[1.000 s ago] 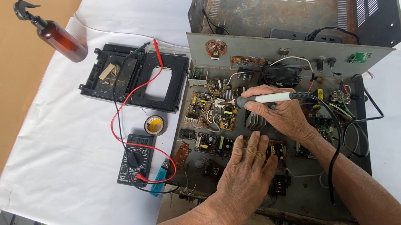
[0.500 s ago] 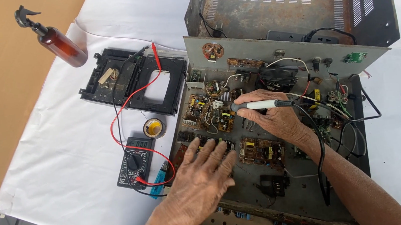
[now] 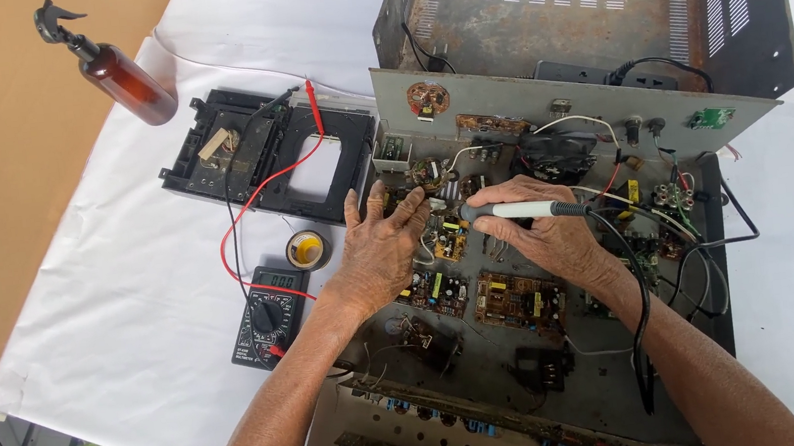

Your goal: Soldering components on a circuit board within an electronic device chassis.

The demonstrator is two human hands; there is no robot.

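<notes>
On a white-clothed table (image 3: 109, 316), right hand (image 3: 542, 231) grips soldering iron (image 3: 525, 209); left hand (image 3: 382, 245) open.

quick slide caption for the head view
Right hand holds a soldering iron over circuit boards; left hand rests beside it.

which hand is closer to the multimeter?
Left. The left hand rests on the boards just right of the multimeter; the right hand, holding the soldering iron, is farther right.

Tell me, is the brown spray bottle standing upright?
No, the brown spray bottle lies on its side at the edge of the white cloth, far from both hands.
</notes>
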